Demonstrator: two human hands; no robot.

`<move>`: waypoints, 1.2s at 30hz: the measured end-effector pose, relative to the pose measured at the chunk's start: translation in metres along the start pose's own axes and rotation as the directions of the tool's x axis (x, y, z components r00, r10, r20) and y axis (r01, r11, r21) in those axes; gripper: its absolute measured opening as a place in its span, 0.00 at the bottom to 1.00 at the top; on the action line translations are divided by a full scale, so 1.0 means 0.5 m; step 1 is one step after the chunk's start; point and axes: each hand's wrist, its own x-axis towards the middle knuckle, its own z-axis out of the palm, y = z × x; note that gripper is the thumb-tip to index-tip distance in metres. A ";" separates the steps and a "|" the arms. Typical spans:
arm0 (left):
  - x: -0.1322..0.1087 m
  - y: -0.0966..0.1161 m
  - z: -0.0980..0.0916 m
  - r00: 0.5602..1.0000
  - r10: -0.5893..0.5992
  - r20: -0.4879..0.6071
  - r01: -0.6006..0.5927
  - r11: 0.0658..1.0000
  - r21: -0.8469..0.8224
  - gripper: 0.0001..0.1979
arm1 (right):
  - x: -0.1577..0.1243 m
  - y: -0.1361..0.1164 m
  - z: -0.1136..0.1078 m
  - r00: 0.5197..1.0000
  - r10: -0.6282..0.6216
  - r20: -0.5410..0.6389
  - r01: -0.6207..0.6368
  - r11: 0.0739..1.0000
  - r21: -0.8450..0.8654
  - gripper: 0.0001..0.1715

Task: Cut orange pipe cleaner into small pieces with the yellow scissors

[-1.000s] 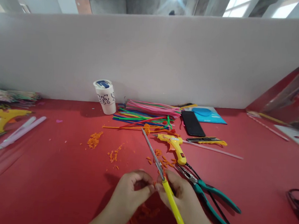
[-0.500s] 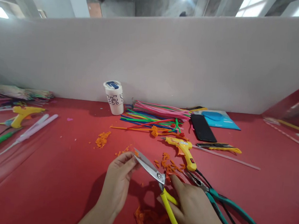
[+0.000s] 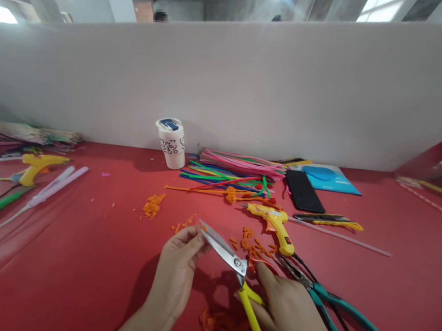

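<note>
My right hand [image 3: 289, 313] grips the yellow handles of a pair of scissors [image 3: 232, 266], whose steel blades point up and left over the red table [image 3: 83, 256]. My left hand [image 3: 178, 269] has its fingers pinched at the tip of the blades; I cannot make out what, if anything, is between them. Small orange cut pieces [image 3: 255, 245] lie scattered beyond the scissors and under my hands [image 3: 212, 323]. A yellow glue gun [image 3: 275, 226] lies just past my right hand.
Green-handled pliers [image 3: 332, 309] lie right of my right hand. Coloured pipe cleaners [image 3: 236, 169], a white cup [image 3: 171, 144], a black phone [image 3: 303, 191], a blue pad [image 3: 325, 176] and a yellow knife [image 3: 329, 221] sit farther back. Another glue gun [image 3: 37, 165] and pens [image 3: 50, 190] lie left. A white partition [image 3: 227, 84] closes the back.
The scissors swung from pointing away to pointing up-left. My left hand moved from beside my right hand to the blade tip. Little has moved in the last half second.
</note>
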 end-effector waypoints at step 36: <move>-0.031 -0.011 0.014 0.828 -0.458 0.323 0.340 0.869 0.359 0.02 | 0.003 -0.031 -0.039 0.942 0.254 0.220 -0.312 0.419 0.853 0.12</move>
